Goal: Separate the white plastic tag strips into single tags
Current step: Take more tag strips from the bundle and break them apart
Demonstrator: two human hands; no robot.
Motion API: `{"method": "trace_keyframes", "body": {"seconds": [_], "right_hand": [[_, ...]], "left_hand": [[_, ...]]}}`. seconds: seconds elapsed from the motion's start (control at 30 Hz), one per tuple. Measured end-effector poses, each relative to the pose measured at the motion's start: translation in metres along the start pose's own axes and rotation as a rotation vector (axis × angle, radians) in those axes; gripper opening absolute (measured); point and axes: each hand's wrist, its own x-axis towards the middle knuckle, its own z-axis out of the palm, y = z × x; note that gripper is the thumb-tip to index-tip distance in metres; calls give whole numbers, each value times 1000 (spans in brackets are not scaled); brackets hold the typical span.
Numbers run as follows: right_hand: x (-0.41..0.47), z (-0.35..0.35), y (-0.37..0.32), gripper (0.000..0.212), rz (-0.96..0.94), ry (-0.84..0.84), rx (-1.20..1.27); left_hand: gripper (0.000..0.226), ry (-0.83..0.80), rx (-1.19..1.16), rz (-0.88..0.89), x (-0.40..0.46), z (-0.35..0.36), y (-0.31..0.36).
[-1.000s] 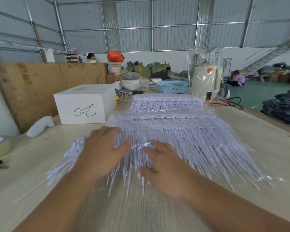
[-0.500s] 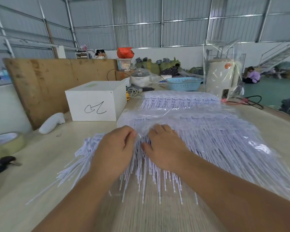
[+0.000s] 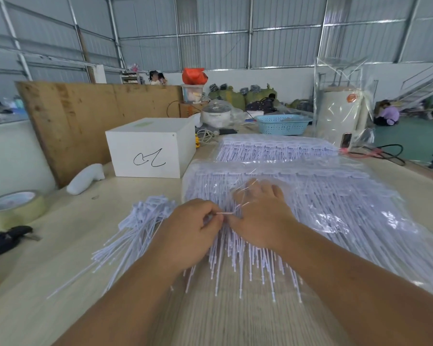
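A thick stack of white plastic tag strips (image 3: 335,201) lies in a clear plastic bag in front of me, thin tails pointing toward me. A second bagged stack (image 3: 273,148) lies behind it. A loose pile of single tags (image 3: 138,228) fans out to the left. My left hand (image 3: 190,233) pinches the edge of the clear bag between thumb and fingers. My right hand (image 3: 263,216) has its fingers pushed under the bag film onto the strips, its thumb meeting my left hand.
A white box (image 3: 150,148) with a black scribble stands at the back left, a white bottle (image 3: 85,178) beside it. Tape roll (image 3: 13,208) and a black tool (image 3: 5,240) lie at the far left. Blue basket (image 3: 283,124) and wrapped white appliance (image 3: 340,118) stand behind.
Both hands moved away from me up the stack and closed together. My left hand took a pinch on the bag film; my right fingers slid under the plastic.
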Motion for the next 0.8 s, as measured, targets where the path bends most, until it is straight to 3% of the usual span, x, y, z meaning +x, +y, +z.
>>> {"method": "trace_keyframes", "body": {"seconds": [0.07, 0.23, 0.37, 0.53, 0.67, 0.8], "right_hand": [[-2, 1, 6, 79, -17, -26, 9], [-2, 7, 9, 81, -22, -30, 28], [2, 8, 8, 83, -22, 9, 112], [5, 11, 8, 84, -21, 45, 69], [9, 7, 10, 105, 5, 80, 123], [8, 10, 12, 117, -1, 188, 224]], "left_hand": [[11, -18, 8, -1, 0, 2, 1], [11, -29, -1, 18, -2, 4, 4], [30, -64, 43, -1, -3, 5, 5], [37, -137, 115, 45, -2, 10, 5], [65, -232, 196, -7, -3, 14, -3], [74, -269, 228, -11, -3, 17, -7]]}}
